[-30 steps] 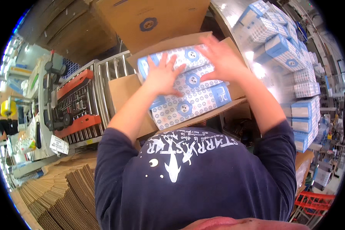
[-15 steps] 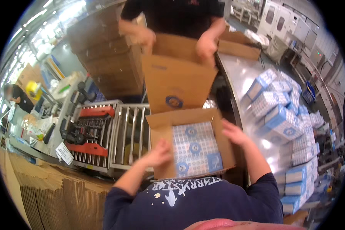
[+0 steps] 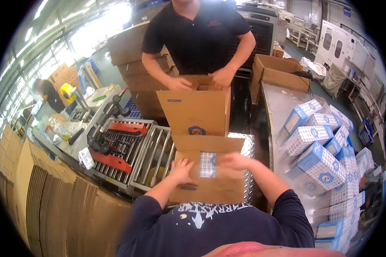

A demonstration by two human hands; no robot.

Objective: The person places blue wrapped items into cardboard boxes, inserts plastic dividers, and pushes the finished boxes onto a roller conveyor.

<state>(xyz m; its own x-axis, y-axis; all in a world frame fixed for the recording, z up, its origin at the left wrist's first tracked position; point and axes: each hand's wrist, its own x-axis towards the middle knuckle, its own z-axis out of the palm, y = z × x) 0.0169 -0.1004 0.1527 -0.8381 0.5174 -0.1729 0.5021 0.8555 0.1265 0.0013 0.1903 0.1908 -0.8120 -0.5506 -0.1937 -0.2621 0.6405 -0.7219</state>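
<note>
In front of me stands a brown cardboard carton (image 3: pixel 208 191) with its near and far flaps spread outward. Its left and right flaps lie folded inward, and blue-and-white patterned boxes (image 3: pixel 207 165) show through the gap between them. My left hand (image 3: pixel 183 172) rests on the left side flap, fingers spread, holding nothing. Over the right side flap is my right hand (image 3: pixel 235 161), its fingers pointing left and smeared by motion. Just beyond stands a second carton (image 3: pixel 193 111), with a co-worker's hands (image 3: pixel 222 78) at its top.
Left of the carton are metal rollers (image 3: pixel 152 154) and a machine with red guards (image 3: pixel 111 160). Flat cardboard sheets (image 3: pixel 60 205) stand stacked at the lower left. On the metal table (image 3: pixel 283 171) at right, several blue-and-white boxes (image 3: pixel 321 165) are piled. An open carton (image 3: pixel 283 73) sits behind.
The carton's side flaps have gone from standing up to folded in over the boxes. My right hand has moved leftward over the carton. The co-worker's carton now stands more upright.
</note>
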